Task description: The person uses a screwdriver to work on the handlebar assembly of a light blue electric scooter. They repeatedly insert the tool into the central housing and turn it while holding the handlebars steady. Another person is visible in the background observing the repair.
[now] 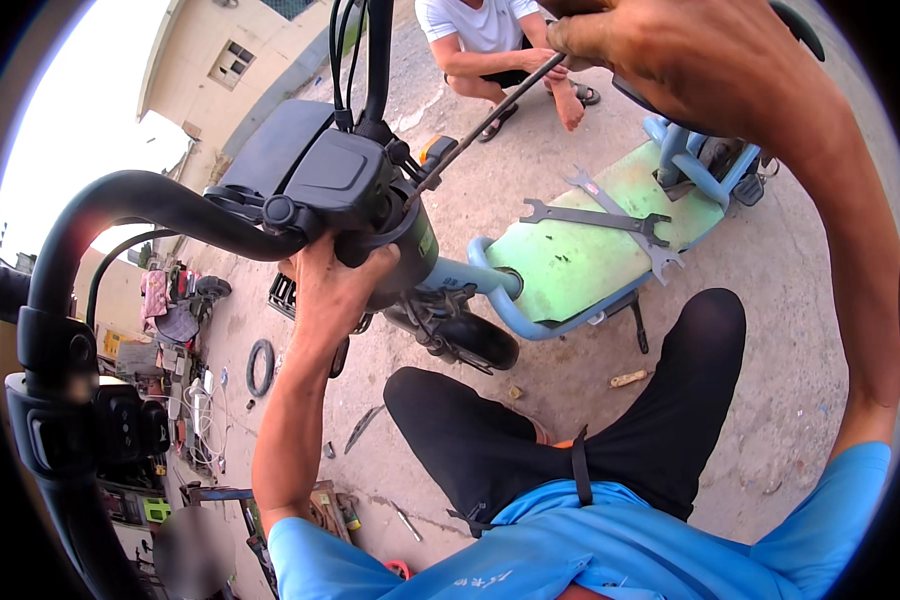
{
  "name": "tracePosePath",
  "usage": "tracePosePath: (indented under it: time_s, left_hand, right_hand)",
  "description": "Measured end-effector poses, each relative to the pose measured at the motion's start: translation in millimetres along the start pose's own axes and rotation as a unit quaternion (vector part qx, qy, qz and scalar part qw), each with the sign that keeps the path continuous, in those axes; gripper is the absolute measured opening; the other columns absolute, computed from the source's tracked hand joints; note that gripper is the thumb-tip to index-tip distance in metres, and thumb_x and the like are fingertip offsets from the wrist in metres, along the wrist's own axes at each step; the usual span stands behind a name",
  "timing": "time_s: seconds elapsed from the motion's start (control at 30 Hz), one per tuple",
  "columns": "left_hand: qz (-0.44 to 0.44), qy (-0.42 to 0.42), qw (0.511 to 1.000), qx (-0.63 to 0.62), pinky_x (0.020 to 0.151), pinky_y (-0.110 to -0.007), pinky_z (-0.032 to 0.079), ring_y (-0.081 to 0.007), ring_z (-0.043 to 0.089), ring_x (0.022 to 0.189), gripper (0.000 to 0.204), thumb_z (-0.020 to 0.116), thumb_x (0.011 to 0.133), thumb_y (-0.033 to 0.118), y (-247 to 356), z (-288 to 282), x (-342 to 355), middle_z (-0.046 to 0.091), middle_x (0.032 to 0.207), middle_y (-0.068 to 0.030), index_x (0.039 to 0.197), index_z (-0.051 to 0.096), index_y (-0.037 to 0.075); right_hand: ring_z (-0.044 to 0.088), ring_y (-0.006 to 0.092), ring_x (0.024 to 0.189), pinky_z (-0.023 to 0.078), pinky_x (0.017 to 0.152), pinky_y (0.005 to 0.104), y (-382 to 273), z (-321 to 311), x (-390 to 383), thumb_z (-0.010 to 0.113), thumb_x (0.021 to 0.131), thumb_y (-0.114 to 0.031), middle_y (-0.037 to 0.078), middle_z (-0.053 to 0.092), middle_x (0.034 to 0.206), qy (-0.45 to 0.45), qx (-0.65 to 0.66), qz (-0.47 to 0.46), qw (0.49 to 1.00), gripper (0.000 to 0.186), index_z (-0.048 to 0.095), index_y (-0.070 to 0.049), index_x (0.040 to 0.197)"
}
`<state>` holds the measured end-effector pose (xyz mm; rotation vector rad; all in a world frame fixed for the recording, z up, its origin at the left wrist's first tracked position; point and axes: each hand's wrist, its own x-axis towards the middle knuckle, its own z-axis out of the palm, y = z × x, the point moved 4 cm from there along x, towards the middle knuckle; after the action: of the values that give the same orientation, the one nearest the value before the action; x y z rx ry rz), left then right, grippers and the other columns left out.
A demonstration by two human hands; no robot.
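A light-blue electric scooter with a black front end stands before me. My left hand (332, 285) is closed around the lower part of the black steering-head housing (342, 172), under the handlebar (160, 205). High at the right, my right hand (660, 60) grips the upper end of a long thin metal rod (485, 128). The rod slants down to the left, its lower tip at the side of the housing; whether it has a handle is hidden by my fingers. Two open-end wrenches lie crossed on the pale green footboard, a dark one (588, 216) over a silver one (660, 255).
A person (480, 30) in a white shirt squats beyond the scooter. On the ground at left lie a black tyre (260, 367), a dark strip (363, 428) and a clutter of tools and boxes. A wooden piece (628, 380) lies near my knee.
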<state>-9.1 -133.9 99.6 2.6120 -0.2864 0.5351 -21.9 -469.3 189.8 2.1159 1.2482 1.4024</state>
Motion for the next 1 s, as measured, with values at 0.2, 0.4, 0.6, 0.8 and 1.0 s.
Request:
tracePosePath:
  time_s: [0.2, 0.4, 0.6, 0.8, 1.0]
  left_hand:
    - [0.006, 0.011, 0.997, 0.074, 0.113, -0.048, 0.025, -0.0346, 0.043, 0.125, 0.059, 0.078, 0.071, 0.034, 3.4, -1.5, -2.2, 0.059, 0.124, -0.0161, 0.122, 0.07, 0.005]
    - [0.045, 0.027, 0.978, 0.2, 0.113, -0.052, 0.027, -0.0398, 0.047, 0.126, 0.058, 0.077, 0.075, 0.038, 17.4, -5.3, -7.6, 0.063, 0.126, -0.0201, 0.121, 0.07, 0.004]
    - [0.049, -0.042, 0.967, 0.246, 0.113, -0.054, 0.027, -0.0421, 0.051, 0.128, 0.059, 0.078, 0.079, 0.039, 34.9, -10.7, -3.2, 0.066, 0.126, -0.0205, 0.128, 0.067, 0.007]
    - [0.056, -0.035, 0.965, 0.253, 0.118, -0.053, 0.019, -0.0432, 0.045, 0.134, 0.056, 0.063, 0.086, 0.041, 24.1, -5.0, 0.1, 0.06, 0.133, -0.026, 0.127, 0.065, 0.002]
    - [0.017, -0.002, 0.967, 0.253, 0.121, -0.052, 0.003, -0.0407, 0.031, 0.145, 0.051, 0.038, 0.099, 0.032, -40.3, 2.4, 6.6, 0.05, 0.145, -0.0278, 0.134, 0.058, 0.0]
  right_hand:
    - [0.065, 0.0308, 0.082, 0.049, 0.073, 0.0403, -7.2, 83.9, -76.0, 0.077, 0.082, -0.013, 0.011, 0.064, 0.09, 0.006, 0.24, 0.216, 0.946, 0.015, 0.074, -0.001, 0.091]
    - [0.067, 0.032, 0.08, 0.052, 0.069, 0.0428, -75.4, 114.9, -120.7, 0.074, 0.085, -0.017, 0.01, 0.065, 0.088, 0.023, 0.334, 0.361, 0.871, 0.014, 0.075, -0.004, 0.09]
    - [0.066, 0.0332, 0.08, 0.052, 0.069, 0.0436, -74.4, 114.1, -120.8, 0.074, 0.085, -0.017, 0.01, 0.065, 0.088, 0.027, 0.332, 0.372, 0.866, 0.015, 0.075, -0.003, 0.09]
    - [0.066, 0.0341, 0.08, 0.051, 0.068, 0.0439, -91.0, 129.8, -128.1, 0.074, 0.085, -0.018, 0.011, 0.065, 0.088, 0.039, 0.373, 0.407, 0.833, 0.015, 0.075, -0.003, 0.089]
    - [0.065, 0.0298, 0.081, 0.051, 0.071, 0.0422, -66.5, 113.1, -119.8, 0.077, 0.082, -0.016, 0.008, 0.064, 0.086, 0.068, 0.303, 0.33, 0.892, 0.014, 0.074, -0.004, 0.088]
